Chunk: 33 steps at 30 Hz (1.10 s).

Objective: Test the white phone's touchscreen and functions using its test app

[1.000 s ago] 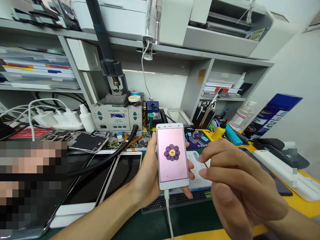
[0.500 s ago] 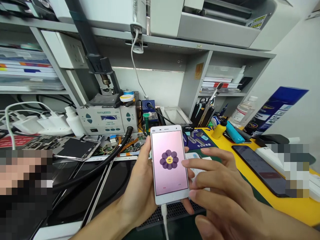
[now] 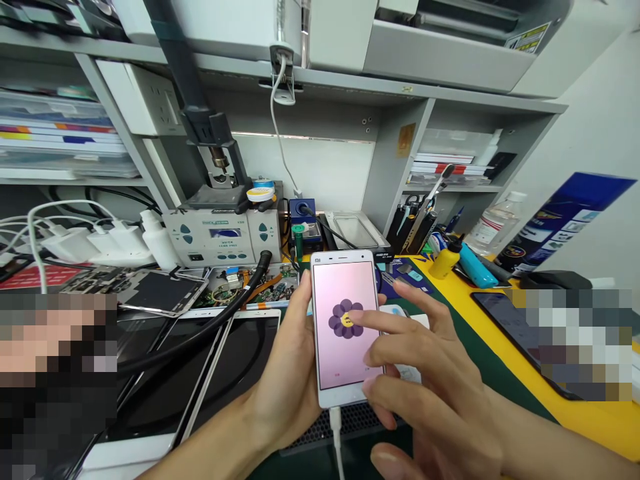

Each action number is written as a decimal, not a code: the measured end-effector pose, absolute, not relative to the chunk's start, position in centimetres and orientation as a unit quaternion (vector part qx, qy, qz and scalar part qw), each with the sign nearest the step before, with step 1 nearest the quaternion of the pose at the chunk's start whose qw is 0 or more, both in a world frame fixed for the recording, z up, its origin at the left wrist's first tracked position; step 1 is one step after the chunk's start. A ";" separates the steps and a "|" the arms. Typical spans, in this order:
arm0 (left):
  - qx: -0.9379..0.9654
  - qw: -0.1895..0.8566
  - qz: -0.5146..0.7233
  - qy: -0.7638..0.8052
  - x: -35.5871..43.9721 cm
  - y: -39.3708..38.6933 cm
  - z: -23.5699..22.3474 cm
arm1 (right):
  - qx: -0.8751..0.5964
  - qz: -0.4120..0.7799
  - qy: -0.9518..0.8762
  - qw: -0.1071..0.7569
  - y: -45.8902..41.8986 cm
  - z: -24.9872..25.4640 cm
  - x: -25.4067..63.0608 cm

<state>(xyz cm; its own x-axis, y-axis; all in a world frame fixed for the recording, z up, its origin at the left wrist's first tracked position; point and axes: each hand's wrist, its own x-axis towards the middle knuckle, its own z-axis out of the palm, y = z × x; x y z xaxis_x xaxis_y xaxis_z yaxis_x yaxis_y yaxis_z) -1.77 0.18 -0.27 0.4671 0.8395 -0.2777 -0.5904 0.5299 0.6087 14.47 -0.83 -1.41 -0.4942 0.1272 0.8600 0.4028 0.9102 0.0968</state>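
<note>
A white smartphone (image 3: 330, 367) is held upright in my left hand (image 3: 287, 373), the thumb along its left edge and the fingers wrapped behind it. Its lit pink screen shows a purple flower with a yellow centre. A white charging cable (image 3: 336, 427) is plugged into the bottom edge. My right hand (image 3: 440, 380) hovers over the right side of the phone with its fingers spread and nothing held. The index fingertip is over the flower's centre; I cannot tell whether it touches the glass.
Behind the phone stand a grey soldering station (image 3: 225, 237) and a tray of circuit boards (image 3: 265, 287). Dark-screened panels (image 3: 245, 373) lie at left, crossed by a black hose (image 3: 200, 343). To the right are a yellow bottle (image 3: 445, 260), a clear bottle (image 3: 497, 223) and a dark phone (image 3: 520, 340).
My right index finger has moved left from the phone's right edge to over the flower's centre. The view has shifted slightly, while my left hand keeps its hold on the phone.
</note>
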 end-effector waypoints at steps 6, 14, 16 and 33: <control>0.212 0.830 0.425 0.292 -1.7 0.2 -0.1 | -0.163 -0.138 -0.860 0.463 -0.6 -1.4 14.7; 0.202 0.859 0.401 0.246 -1.8 0.2 -0.3 | -0.168 -0.138 -0.845 0.489 -0.8 -1.1 14.5; 0.198 0.863 0.398 0.239 -1.8 0.2 -0.2 | -0.206 -0.123 -0.827 0.509 -1.3 -0.8 14.6; 0.201 0.859 0.402 0.244 -1.8 0.2 0.0 | -0.148 -0.168 -0.852 0.473 -0.5 -1.3 14.6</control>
